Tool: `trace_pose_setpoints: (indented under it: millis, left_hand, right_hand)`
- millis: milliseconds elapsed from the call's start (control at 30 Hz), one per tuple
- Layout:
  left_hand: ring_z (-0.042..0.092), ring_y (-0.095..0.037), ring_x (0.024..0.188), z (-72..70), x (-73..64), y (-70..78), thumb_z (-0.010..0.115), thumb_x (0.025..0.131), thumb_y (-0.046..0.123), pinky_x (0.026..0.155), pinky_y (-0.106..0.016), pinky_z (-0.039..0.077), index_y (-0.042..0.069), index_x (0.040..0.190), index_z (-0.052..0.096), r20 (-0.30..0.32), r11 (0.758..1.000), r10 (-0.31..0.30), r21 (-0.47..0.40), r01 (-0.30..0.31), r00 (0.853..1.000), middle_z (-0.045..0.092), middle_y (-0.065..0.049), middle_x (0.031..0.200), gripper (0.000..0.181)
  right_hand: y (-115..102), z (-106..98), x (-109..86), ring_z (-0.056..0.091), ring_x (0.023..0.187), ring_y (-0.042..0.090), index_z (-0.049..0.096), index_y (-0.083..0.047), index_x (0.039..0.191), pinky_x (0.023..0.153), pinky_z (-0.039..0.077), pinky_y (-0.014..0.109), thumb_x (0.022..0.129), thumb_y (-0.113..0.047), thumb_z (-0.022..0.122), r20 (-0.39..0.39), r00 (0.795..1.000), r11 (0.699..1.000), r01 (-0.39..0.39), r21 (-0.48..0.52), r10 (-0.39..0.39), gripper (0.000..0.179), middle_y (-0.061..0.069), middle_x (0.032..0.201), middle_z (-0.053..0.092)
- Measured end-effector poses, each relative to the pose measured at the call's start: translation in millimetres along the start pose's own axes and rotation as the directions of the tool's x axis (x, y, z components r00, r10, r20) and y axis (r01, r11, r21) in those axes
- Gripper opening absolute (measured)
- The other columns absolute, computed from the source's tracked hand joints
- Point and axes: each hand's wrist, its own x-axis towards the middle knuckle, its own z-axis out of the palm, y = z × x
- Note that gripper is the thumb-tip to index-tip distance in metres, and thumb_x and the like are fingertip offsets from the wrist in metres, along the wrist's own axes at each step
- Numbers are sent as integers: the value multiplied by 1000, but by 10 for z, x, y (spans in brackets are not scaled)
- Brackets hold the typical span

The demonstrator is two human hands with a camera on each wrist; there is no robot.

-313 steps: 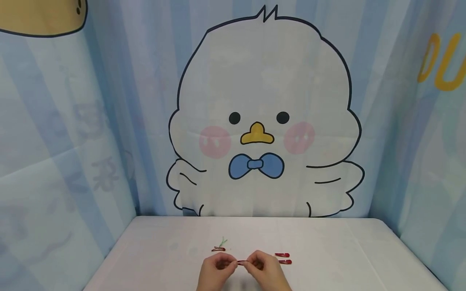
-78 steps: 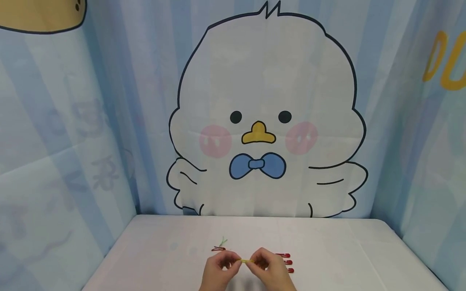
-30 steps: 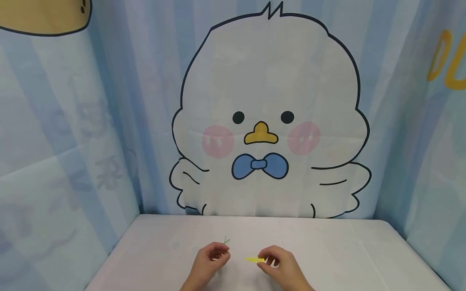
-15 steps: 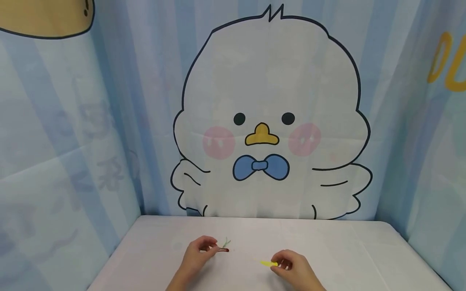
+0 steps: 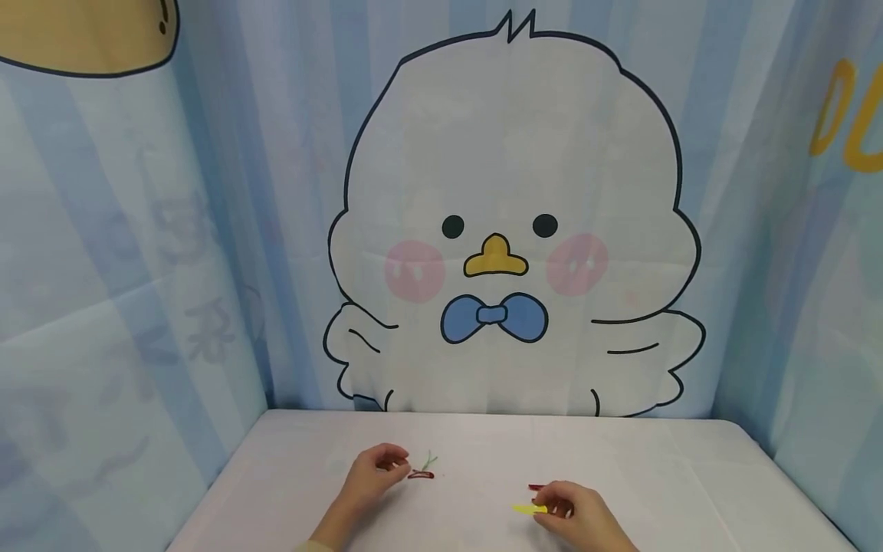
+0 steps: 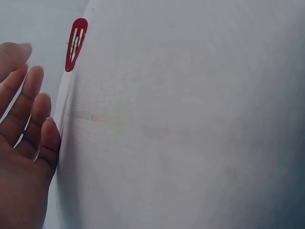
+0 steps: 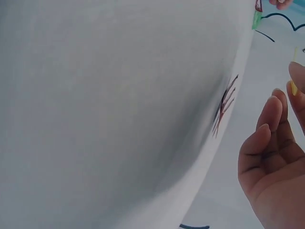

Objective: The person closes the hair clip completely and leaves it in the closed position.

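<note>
In the head view my right hand pinches a yellow snap hair clip between thumb and fingertip, held close over the table. Red hair clips lie just behind that hand, partly hidden by it; the right wrist view shows several red clips side by side. My left hand holds nothing, its fingers loosely bent. Right by its fingertips lies a red hair clip with a slotted body, plainly seen in the left wrist view as a red clip apart from the fingers.
A small green forked piece lies right behind the left red clip. The white table ends at a back curtain printed with a large cartoon chick. More printed curtain hangs at both sides.
Both hands held a red clip, later a yellow one, together at the centre. Since then they have parted: my right hand moves right with the yellow clip, my left hand moves left.
</note>
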Motion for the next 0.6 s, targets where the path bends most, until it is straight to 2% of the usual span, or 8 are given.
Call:
trace_pose_setpoints:
  millis: [167, 300, 433, 600]
  left_hand:
    - [58, -16, 79, 5, 5, -38, 78, 83, 4, 70, -27, 48, 1, 100, 70, 47, 1000, 6, 7, -7, 999, 68, -2, 89, 19]
    - [57, -16, 79, 7, 9, -65, 78, 83, 7, 68, -27, 46, 1, 101, 70, 100, 1000, 2, 6, -2, 995, 66, -1, 89, 21]
    - [54, -18, 80, 2, 17, -60, 79, 82, 7, 69, -28, 43, 2, 102, 70, 118, 999, 2, 37, -6, 993, 66, -2, 92, 22]
    - [51, -18, 82, 17, 44, -27, 80, 80, 8, 72, -33, 41, 7, 102, 71, 141, 994, -49, 99, 35, 989, 63, 0, 94, 24]
  right_hand:
    - [61, -53, -6, 51, 74, 18, 69, -9, 93, 62, 46, 25, 84, -13, 82, 46, 996, 997, -80, -20, 81, 16, -1, 82, 58]
    - [143, -107, -33, 51, 73, 19, 69, -9, 92, 63, 45, 26, 84, -12, 82, 79, 991, 993, -104, -47, 108, 15, -1, 79, 56]
    - [197, -124, -46, 51, 73, 18, 70, -8, 93, 64, 45, 26, 86, -12, 80, 123, 984, 991, -122, -45, 127, 13, -1, 78, 55]
    - [242, -112, -40, 51, 74, 18, 71, -7, 94, 66, 46, 26, 87, -12, 79, 150, 975, 987, -159, -34, 162, 12, 0, 77, 54]
